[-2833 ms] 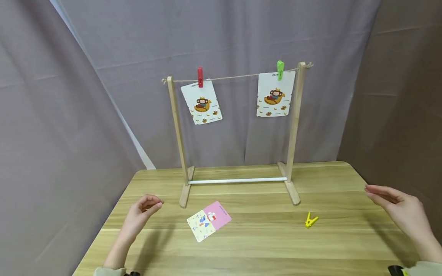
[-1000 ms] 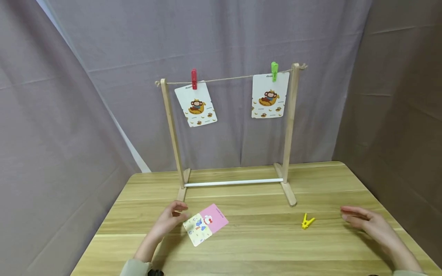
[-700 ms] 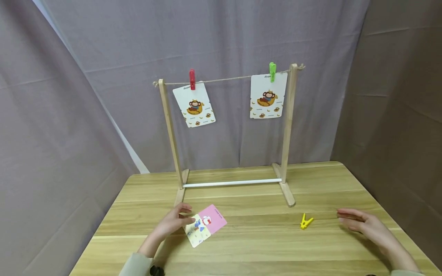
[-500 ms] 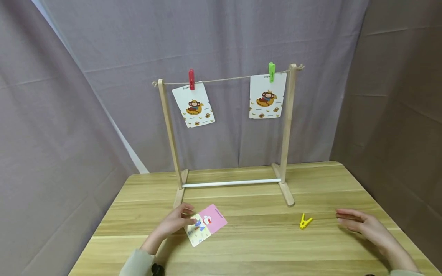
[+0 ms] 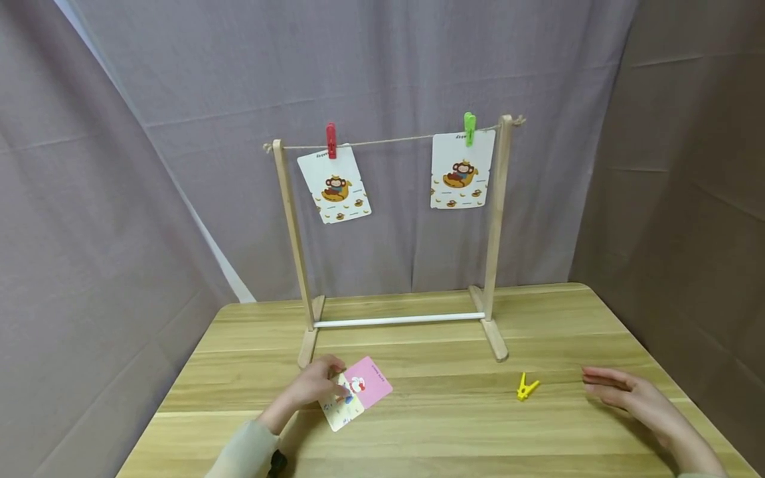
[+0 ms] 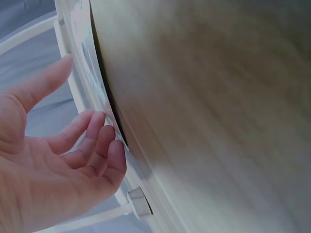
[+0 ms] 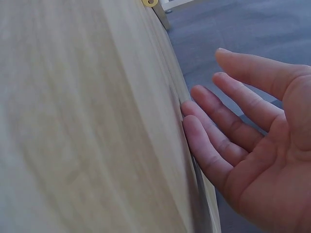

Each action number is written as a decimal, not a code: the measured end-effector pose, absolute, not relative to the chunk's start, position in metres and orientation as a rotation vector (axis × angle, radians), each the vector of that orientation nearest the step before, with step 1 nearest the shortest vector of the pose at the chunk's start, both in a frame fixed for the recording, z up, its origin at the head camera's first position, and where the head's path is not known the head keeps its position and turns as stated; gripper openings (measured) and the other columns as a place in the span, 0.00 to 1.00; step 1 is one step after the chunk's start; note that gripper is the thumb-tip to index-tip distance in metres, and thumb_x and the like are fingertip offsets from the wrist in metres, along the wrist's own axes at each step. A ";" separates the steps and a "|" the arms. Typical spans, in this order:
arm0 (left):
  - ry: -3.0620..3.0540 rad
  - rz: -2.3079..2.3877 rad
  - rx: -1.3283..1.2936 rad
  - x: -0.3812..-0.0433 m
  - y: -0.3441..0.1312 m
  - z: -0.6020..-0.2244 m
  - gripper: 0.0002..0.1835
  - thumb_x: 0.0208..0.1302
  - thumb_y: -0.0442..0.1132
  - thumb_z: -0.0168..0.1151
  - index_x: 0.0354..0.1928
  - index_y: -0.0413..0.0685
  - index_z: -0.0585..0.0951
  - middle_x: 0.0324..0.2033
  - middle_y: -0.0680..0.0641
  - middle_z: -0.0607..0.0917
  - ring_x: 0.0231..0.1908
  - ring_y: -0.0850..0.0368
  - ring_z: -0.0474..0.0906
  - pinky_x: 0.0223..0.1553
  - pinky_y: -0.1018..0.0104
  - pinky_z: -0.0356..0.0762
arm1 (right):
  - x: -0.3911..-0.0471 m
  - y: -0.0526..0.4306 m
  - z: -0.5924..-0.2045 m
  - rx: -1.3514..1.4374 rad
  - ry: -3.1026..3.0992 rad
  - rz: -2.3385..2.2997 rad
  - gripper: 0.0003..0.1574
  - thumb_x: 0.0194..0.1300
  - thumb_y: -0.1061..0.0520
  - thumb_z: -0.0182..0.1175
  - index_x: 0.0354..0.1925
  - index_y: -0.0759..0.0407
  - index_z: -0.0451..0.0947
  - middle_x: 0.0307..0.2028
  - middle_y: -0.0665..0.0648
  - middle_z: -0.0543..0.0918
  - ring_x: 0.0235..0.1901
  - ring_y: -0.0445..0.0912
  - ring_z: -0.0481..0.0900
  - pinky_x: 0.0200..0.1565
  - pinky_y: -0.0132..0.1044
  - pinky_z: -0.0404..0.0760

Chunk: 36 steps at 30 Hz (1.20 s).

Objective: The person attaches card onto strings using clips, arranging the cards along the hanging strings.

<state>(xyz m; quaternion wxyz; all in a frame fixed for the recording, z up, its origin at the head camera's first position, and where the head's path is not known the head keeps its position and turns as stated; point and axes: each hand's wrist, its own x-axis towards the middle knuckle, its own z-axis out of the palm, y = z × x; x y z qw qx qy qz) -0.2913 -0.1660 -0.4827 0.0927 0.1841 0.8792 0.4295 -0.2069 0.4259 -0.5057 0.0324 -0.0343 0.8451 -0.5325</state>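
A pink and pale-yellow picture card (image 5: 373, 384) lies flat on the wooden table, left of the middle. My left hand (image 5: 313, 385) is at its left edge, the thumb over the yellow half. In the left wrist view the fingertips (image 6: 115, 145) meet the edge of the card (image 6: 92, 63), and the thumb stands well apart from them. To the right, my right hand (image 5: 627, 393) holds nothing, its fingers relaxed and low over the table. A yellow clothespin (image 5: 526, 386) lies a short way to the left of that hand.
Behind the card stands a wooden frame (image 5: 497, 226) with a white crossbar (image 5: 397, 320) and a string (image 5: 391, 141). On the string hang two monkey cards, held by a red clothespin (image 5: 331, 141) and a green clothespin (image 5: 469, 129). Grey curtains surround the table (image 5: 418, 438).
My left hand has come from the left to the card and now covers part of its yellow half. The right hand has moved in towards the yellow clothespin and lowered, then stayed almost still.
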 end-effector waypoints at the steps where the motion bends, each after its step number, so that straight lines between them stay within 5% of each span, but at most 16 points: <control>1: 2.625 1.245 0.564 -0.292 -0.165 -0.483 0.30 0.47 0.29 0.75 0.54 0.26 0.76 0.46 0.36 0.81 0.44 0.46 0.77 0.47 0.52 0.79 | -0.207 0.426 -0.506 -0.107 2.601 -1.640 0.34 0.75 0.54 0.59 0.68 0.76 0.65 0.51 0.33 0.81 0.46 0.26 0.78 0.46 0.26 0.79; 12: 2.672 1.069 0.589 -0.288 -0.154 -0.482 0.32 0.36 0.25 0.80 0.49 0.33 0.78 0.41 0.42 0.78 0.42 0.49 0.74 0.49 0.51 0.77 | -0.202 0.436 -0.507 -0.090 2.604 -1.671 0.30 0.76 0.56 0.57 0.66 0.76 0.67 0.49 0.29 0.80 0.45 0.25 0.78 0.44 0.27 0.80; 22: 2.620 1.079 0.589 -0.290 -0.151 -0.481 0.29 0.37 0.23 0.78 0.46 0.34 0.77 0.39 0.44 0.77 0.40 0.51 0.73 0.46 0.61 0.76 | -0.203 0.435 -0.506 -0.081 2.587 -1.668 0.31 0.75 0.56 0.58 0.67 0.74 0.67 0.50 0.32 0.81 0.46 0.25 0.77 0.45 0.27 0.80; 36: 2.583 1.108 0.557 -0.288 -0.148 -0.483 0.29 0.38 0.21 0.76 0.46 0.35 0.77 0.40 0.44 0.77 0.42 0.50 0.73 0.48 0.57 0.75 | -0.207 0.428 -0.504 -0.088 2.602 -1.625 0.34 0.74 0.55 0.59 0.67 0.77 0.65 0.50 0.32 0.81 0.46 0.26 0.77 0.45 0.27 0.80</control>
